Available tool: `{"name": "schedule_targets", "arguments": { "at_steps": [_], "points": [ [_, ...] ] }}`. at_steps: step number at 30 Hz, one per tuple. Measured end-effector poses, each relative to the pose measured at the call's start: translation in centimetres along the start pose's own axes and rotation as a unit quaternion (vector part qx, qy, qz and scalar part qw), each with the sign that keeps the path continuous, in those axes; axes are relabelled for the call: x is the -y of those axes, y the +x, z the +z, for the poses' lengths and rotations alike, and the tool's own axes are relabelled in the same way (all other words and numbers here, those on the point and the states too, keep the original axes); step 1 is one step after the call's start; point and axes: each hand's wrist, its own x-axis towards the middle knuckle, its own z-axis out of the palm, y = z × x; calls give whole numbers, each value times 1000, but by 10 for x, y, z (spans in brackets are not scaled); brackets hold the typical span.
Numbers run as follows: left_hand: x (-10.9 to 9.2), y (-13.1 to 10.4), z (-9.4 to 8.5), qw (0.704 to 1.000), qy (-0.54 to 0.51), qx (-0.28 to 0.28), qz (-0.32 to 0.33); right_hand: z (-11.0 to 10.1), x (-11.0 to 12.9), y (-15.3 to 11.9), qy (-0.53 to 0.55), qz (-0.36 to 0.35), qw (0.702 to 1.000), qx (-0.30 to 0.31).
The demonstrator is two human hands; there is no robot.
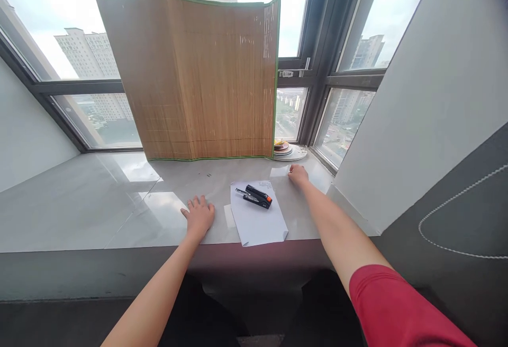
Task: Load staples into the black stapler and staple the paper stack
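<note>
My left hand [199, 216] rests palm down on the pale window sill, its fingers spread and nothing in it. A stack of white paper [260, 225] lies to its right, with its front corners bent at the sill's edge. On the paper sits a black stapler [257, 197] with an orange mark at one end; its metal part points left. My right hand [298, 175] is farther back on the sill, fingers closed at the right end of a small white slip of paper [279, 171]. The fingertips are partly hidden by the hand.
A bamboo mat [214, 82] with green edging leans against the windows. Beside it, a stack of plates [291, 153] stands in the corner. Tiny dark bits [208, 175] lie on the sill [79, 204]. A white slip [229, 216] shows left of the paper. A beaded cord [436, 244] hangs at right.
</note>
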Motion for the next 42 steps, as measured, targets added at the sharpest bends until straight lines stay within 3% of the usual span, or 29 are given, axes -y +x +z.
{"name": "schedule_targets", "arguments": {
  "at_steps": [3, 7, 11, 14, 16, 19, 23, 28, 34, 42],
  "points": [
    [0, 0, -3, 1000, 0, 1, 2, 3, 0, -3, 33, -5, 999, -23],
    [1, 1, -5, 1000, -6, 2, 16, -10, -11, -21, 83, -6, 995, -48],
    [0, -1, -3, 1000, -3, -9, 16, -27, -38, -68, 136, -12, 991, 13],
    [-2, 3, -4, 1000, 14, -4, 15, -37, -59, -104, 208, -62, 972, 93],
    [-1, 16, -10, 999, 32, 27, 25, -43, -68, -117, 295, -92, 942, 129],
    [1, 52, -23, 993, 35, 84, 69, -48, -73, -118, 396, -88, 907, 109],
    [3, 107, -34, 992, 25, 96, 79, -47, -73, -112, 392, -72, 912, 100],
    [-5, 142, -18, 991, 1, 88, 98, -45, -73, -114, 367, -68, 924, 89],
    [-13, 141, 7, 989, -23, 74, 128, -45, -72, -115, 360, -70, 926, 93],
    [-11, 102, 4, 988, 7, 16, 152, -45, -68, -117, 367, -73, 922, 97]
  ]
}}
